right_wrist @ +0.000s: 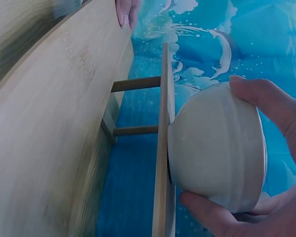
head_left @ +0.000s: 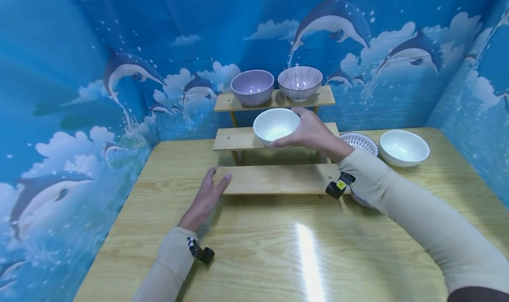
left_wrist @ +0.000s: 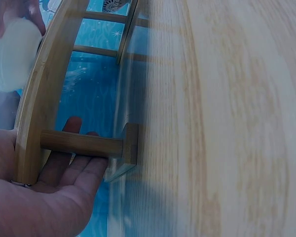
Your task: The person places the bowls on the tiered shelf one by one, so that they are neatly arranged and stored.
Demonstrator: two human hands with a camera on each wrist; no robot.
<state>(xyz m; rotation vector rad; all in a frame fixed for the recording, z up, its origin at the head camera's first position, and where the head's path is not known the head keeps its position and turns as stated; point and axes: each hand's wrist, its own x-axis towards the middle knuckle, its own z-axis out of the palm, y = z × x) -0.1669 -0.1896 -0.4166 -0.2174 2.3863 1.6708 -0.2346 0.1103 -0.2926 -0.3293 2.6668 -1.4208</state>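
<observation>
While the right hand (head_left: 312, 134) held the white bowl (head_left: 274, 125) by its side, thumb and fingers spread across the rim and outer wall, the bowl stood upright at the middle tier of the rack (head_left: 278, 180), about halfway along, with its foot at the board's surface. At the rack's left end, the left hand (head_left: 207, 194) gripped the bottom tier, its thumb above the board and its fingers underneath, near a round post. On the rack's top tier sat a purple bowl (head_left: 252, 90) to the left and a striped bowl (head_left: 300, 83) to the right, just beside each other. Right of the rack, a patterned bowl (head_left: 359, 142) lay partly behind the right forearm, next to a second white bowl (head_left: 404, 149) farther out; a part-hidden bowl (head_left: 359, 199) showed under the right sleeve (head_left: 413, 222), by the rack's front right corner. Beneath the rack spread a wood-grained table (head_left: 254, 249), and behind it hung a blue dolphin backdrop (head_left: 238, 24).
</observation>
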